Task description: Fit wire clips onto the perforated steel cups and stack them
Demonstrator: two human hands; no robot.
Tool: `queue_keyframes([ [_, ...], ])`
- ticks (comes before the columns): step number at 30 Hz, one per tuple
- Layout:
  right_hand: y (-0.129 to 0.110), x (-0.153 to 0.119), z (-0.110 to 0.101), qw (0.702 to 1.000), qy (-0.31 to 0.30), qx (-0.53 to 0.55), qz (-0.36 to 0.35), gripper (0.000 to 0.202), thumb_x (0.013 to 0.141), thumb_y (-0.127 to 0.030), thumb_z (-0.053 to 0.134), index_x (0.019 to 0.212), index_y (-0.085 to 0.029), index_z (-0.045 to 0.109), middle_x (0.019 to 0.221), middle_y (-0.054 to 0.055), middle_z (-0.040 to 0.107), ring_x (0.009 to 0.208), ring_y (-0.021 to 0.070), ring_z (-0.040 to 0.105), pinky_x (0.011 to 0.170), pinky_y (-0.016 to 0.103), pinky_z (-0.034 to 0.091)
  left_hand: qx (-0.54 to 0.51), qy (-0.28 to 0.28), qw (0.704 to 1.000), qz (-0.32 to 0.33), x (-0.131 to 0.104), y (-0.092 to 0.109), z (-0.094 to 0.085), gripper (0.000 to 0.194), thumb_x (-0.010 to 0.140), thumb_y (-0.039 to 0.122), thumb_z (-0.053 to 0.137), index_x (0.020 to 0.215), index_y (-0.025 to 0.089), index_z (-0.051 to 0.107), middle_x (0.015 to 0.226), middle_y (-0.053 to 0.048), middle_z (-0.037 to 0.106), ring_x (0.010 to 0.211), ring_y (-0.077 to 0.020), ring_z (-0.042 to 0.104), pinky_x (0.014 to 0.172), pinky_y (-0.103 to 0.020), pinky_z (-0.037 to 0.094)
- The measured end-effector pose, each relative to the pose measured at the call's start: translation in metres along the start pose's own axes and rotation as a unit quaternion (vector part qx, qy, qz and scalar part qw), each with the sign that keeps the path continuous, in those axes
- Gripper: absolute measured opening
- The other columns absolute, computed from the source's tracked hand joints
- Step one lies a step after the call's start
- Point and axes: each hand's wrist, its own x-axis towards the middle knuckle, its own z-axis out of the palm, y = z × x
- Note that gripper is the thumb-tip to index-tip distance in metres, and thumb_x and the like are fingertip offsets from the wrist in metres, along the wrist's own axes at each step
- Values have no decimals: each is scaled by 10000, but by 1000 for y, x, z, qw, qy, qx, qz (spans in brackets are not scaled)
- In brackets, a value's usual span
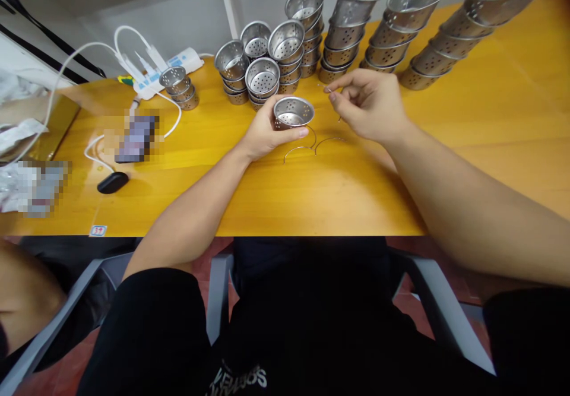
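Observation:
My left hand [262,130] is wrapped round a small perforated metal cup [293,110], its mouth tilted up toward me and the thumb along its near side. To the right and a little higher, my right hand [369,104] pinches a thin piece of metal wire [328,90] between thumb and fingertips; most of the wire is hidden by the fingers. Apart from the cup, that hand hovers over the table. Below the cup, thin curved wires [330,140] lie on the yellow tabletop [312,197].
Tall leaning stacks of perforated cups [387,43] line the back, with shorter stacks [262,78] behind my left hand. Farther left are a small cup stack [179,89], a power strip [154,78] with white cables, a phone [137,139] and a black oval object [113,182].

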Motion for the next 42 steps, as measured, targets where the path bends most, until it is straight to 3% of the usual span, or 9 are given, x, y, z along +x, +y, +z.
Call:
queue_keyframes([
  [5, -16, -4, 4, 1000, -27, -10, 4, 526, 1147, -821, 927, 1211, -300, 952, 754, 1, 623, 606, 198, 448, 594, 433, 519, 22, -17, 1000, -9, -3, 1, 3, 1126, 987, 950, 986, 1756, 275, 516, 1684, -184, 742, 1648, -439, 784, 1489, -768, 579],
  [8, -26, -5, 9, 999, -44, -17, 22, 430, 1115, -730, 941, 1080, -302, 933, 748, 8, 610, 632, 212, 475, 611, 426, 538, 37, -30, 999, 11, -4, 5, 6, 1097, 1001, 941, 978, 1724, 265, 504, 1667, -173, 741, 1576, -412, 819, 1446, -734, 622],
  [15, -31, -3, 20, 997, -21, 1, 76, 442, 969, -703, 1076, 992, -314, 869, 703, 21, 598, 657, 254, 538, 580, 424, 459, 46, -29, 998, 18, -9, 21, 14, 1063, 1025, 899, 981, 1705, 243, 495, 1644, -175, 743, 1480, -378, 846, 1377, -681, 668],
  [20, -34, -5, 18, 996, -39, 8, 81, 441, 1026, -710, 1064, 977, -320, 863, 702, 20, 593, 684, 244, 531, 625, 434, 496, 52, -24, 998, 20, -8, 17, 15, 1041, 1039, 893, 968, 1708, 253, 493, 1647, -171, 738, 1480, -380, 844, 1371, -677, 662],
  [25, -33, -5, 18, 995, -50, 32, 86, 373, 1051, -591, 1086, 978, -308, 855, 733, 25, 630, 691, 237, 527, 642, 435, 529, 58, -29, 998, 26, -7, 15, 16, 1115, 1001, 912, 997, 1737, 253, 480, 1670, -179, 725, 1521, -407, 829, 1405, -678, 636],
  [30, -29, -4, 21, 996, -43, 5, 84, 297, 1019, -481, 1086, 979, -274, 878, 716, 19, 622, 659, 224, 504, 612, 423, 455, 70, -15, 997, 19, -8, 24, 19, 1143, 962, 937, 1015, 1705, 251, 484, 1659, -179, 717, 1544, -423, 806, 1417, -672, 617],
  [37, -28, -4, 22, 996, -39, 9, 77, 294, 1044, -514, 1051, 970, -300, 864, 702, 8, 607, 647, 220, 473, 594, 423, 439, 79, -3, 997, 12, -8, 28, 21, 1051, 994, 906, 990, 1662, 256, 505, 1605, -159, 736, 1486, -401, 824, 1382, -672, 639],
  [42, -29, -4, 21, 996, -48, 20, 74, 288, 1005, -474, 1098, 990, -297, 872, 695, 2, 607, 660, 227, 521, 619, 433, 503, 80, -5, 997, 14, -9, 28, 21, 1043, 1006, 906, 989, 1664, 255, 508, 1611, -163, 749, 1483, -401, 835, 1382, -678, 650],
])
